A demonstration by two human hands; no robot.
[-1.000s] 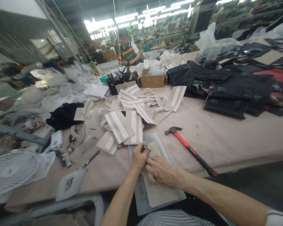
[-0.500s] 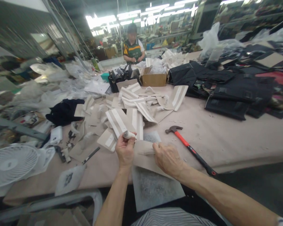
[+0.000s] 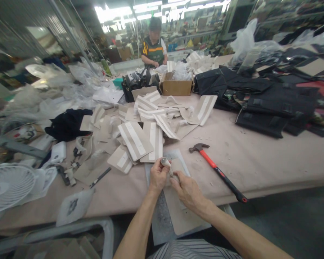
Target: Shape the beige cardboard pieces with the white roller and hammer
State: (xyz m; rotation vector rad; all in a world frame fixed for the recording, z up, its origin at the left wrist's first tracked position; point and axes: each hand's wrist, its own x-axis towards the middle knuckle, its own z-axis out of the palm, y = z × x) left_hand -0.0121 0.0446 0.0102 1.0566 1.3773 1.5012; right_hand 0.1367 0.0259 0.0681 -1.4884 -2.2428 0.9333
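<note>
My left hand (image 3: 158,177) is closed around a short white cylinder with a grey round end (image 3: 165,162), perhaps a tape-wrapped punch; its exact kind is unclear. My right hand (image 3: 188,189) pinches at the strap handle (image 3: 175,177) of a beige panel (image 3: 182,215), close to the cylinder's lower end. The fingertips hide most of the handle. Under the panel lies a grey, scuffed plate (image 3: 158,225) at the table's front edge. To the right rests a claw hammer (image 3: 211,161) with a red and black handle.
Beige panels with white strips (image 3: 136,140) are piled just beyond my hands. Black bag pieces (image 3: 270,108) lie at the right. A cardboard box (image 3: 177,88) stands farther back, before a person (image 3: 154,50). A white fan (image 3: 9,187) is at the left.
The panel has turned so its length runs toward me, and both hands have come together over it. My left hand has moved right with the white cylinder.
</note>
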